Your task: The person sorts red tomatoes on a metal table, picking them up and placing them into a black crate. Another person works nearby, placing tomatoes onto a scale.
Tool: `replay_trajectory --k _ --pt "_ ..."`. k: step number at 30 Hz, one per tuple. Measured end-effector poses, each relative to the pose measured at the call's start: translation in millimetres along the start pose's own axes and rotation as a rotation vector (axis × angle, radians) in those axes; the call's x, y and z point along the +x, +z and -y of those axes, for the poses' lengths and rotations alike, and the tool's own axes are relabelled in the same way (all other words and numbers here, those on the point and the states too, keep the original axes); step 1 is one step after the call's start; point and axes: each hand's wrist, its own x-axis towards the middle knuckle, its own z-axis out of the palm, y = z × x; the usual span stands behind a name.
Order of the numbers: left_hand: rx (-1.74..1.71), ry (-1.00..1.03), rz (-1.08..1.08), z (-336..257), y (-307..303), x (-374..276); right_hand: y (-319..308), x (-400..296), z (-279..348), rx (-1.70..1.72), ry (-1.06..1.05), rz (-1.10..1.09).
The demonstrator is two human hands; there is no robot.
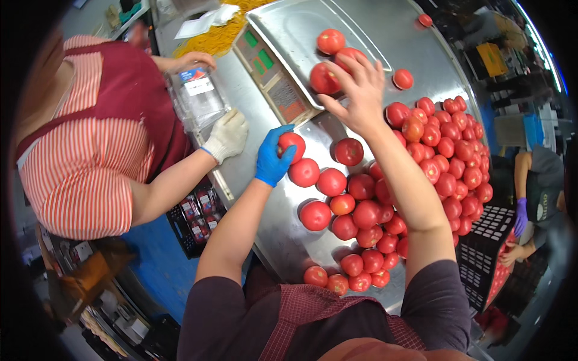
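My left hand [271,158], in a blue glove, is shut around a red tomato [293,145] just above the steel table [280,221]. Bare, with its fingers spread, my right hand [361,97] hovers over the metal pan [289,31] of a digital scale. Three tomatoes lie on that pan, and the nearest one [323,79] is partly covered by my fingers; whether they touch it I cannot tell. The scale's panel [275,74] has green displays and a keypad. Loose tomatoes [332,182] spread from my left hand towards a large heap [451,153] at the right.
On the left, a co-worker in a striped shirt holds clear plastic packs [198,101], one hand in a white glove [228,135]. Yellow rubber bands [212,34] lie beyond. Black crates [483,252] stand beside the table; another person's hands reach to the right one.
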Motion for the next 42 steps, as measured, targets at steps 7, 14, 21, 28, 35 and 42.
replay_trajectory --k 7,14,21,28,35,42 --pt "0.071 0.002 -0.010 2 5 0 -37 -98 29 0.025 0.227 0.391" --pt "0.143 0.031 -0.021 -2 3 3 -37 -122 33 -0.015 0.283 0.554" --pt "0.163 0.020 -0.023 -8 1 1 -35 -122 37 -0.029 0.400 0.643" --pt "0.178 -0.010 -0.035 15 12 5 -44 -145 41 -0.238 0.392 0.544" --pt "0.159 -0.063 -0.001 17 7 -3 -181 -212 132 0.279 0.126 0.421" --pt "0.274 -0.250 0.174 -20 4 -11 -240 -321 167 0.190 0.560 0.328"
